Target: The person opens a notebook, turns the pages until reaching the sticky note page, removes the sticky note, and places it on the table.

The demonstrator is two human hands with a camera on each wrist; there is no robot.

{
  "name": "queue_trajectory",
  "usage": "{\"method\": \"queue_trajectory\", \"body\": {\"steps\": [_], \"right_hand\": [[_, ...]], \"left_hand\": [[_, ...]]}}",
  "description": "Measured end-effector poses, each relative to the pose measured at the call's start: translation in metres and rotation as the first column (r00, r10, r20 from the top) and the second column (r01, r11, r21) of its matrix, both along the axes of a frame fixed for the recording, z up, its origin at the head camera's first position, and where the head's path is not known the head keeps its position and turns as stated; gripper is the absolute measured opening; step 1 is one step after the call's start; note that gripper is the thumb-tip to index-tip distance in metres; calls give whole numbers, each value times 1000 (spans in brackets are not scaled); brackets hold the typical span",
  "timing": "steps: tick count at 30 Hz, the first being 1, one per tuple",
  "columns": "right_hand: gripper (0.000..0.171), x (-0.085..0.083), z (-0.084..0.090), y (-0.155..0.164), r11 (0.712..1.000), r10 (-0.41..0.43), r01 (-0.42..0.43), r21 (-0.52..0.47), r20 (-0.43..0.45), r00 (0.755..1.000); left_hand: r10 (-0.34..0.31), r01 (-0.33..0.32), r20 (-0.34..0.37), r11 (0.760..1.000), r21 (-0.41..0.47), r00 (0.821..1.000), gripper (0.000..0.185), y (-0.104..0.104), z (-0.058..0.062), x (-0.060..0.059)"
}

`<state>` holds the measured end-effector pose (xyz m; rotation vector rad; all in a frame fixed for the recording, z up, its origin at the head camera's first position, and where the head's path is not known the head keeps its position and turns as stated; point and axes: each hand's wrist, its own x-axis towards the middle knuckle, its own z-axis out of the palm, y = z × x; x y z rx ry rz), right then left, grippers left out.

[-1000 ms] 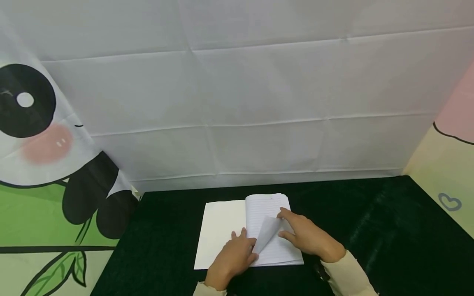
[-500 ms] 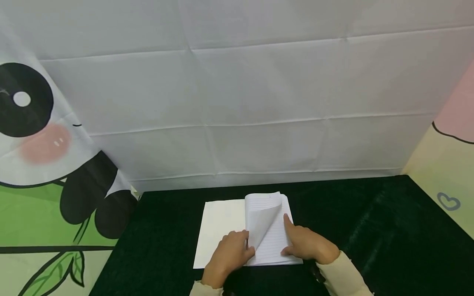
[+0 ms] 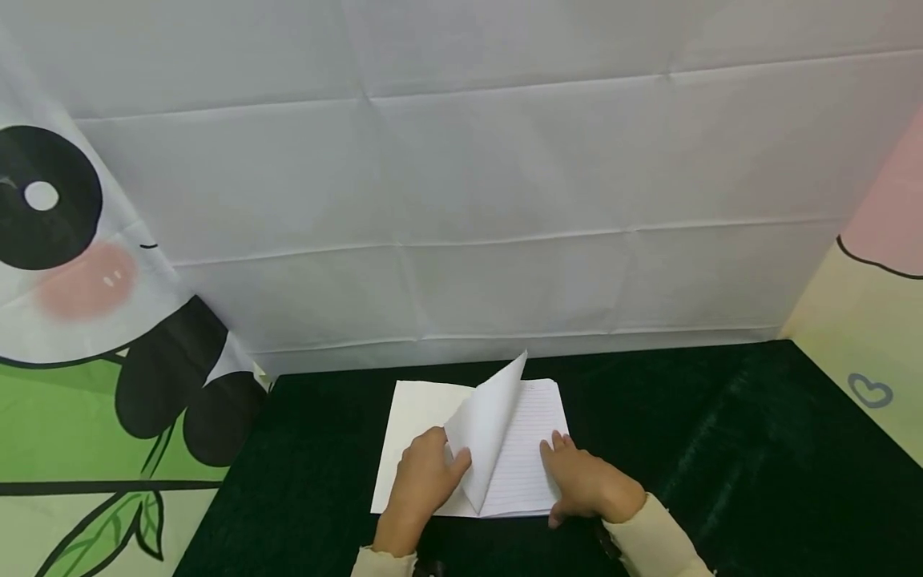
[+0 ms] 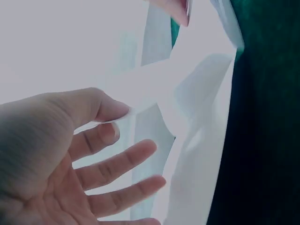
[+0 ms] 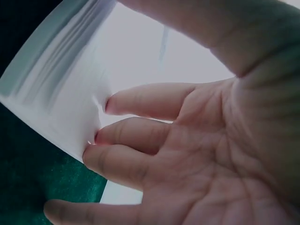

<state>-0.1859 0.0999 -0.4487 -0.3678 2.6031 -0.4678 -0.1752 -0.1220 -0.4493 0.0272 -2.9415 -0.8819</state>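
An open notebook (image 3: 537, 449) with ruled pages lies on the dark green cloth. One white page (image 3: 487, 425) stands up from its middle, curving over toward the left. My left hand (image 3: 420, 481) has that page's edge pinched between thumb and forefinger, as the left wrist view shows; its other fingers (image 4: 117, 194) are spread and hold nothing. On the right side of the notebook, my right hand (image 3: 587, 485) touches the ruled sheets with loosely extended fingertips (image 5: 115, 103). Its thumb is near the lower right corner.
The left part of the notebook, a blank cream sheet (image 3: 414, 409), lies flat beneath the left hand. Green cloth (image 3: 685, 449) covers the table. Behind it hangs a white sheet (image 3: 505, 288), with printed cartoon panels (image 3: 79, 320) at the sides.
The page has swung from the right side up and over to the left. My left hand moved slightly left and took its edge; my right hand let go of it and slid down the right margin.
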Motion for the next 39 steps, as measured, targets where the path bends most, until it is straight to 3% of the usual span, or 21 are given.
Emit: {"method": "queue_trajectory", "body": {"steps": [8, 16, 20, 27, 33, 39], "right_hand": [[98, -2, 1, 4, 1000, -8, 8, -5, 12, 1000], [95, -3, 4, 9, 1000, 13, -14, -26, -2, 1000], [92, -5, 5, 11, 999, 15, -16, -43, -11, 1000], [91, -4, 5, 15, 998, -1, -1, -55, -21, 1000], [92, -3, 5, 16, 999, -6, 4, -54, -31, 1000], [90, -3, 6, 19, 998, -5, 2, -58, -37, 999]], "left_hand": [[117, -118, 58, 993, 13, 991, 45, -27, 9, -3], [152, -144, 87, 986, -88, 985, 32, -54, 14, -1], [150, -132, 158, 984, -122, 976, 21, -67, 16, 2], [123, -86, 318, 988, -126, 940, 29, -83, 14, 6], [103, -59, 384, 990, -124, 918, 36, -88, 11, 5], [129, -82, 414, 988, -130, 901, 36, -91, 6, 3]]}}
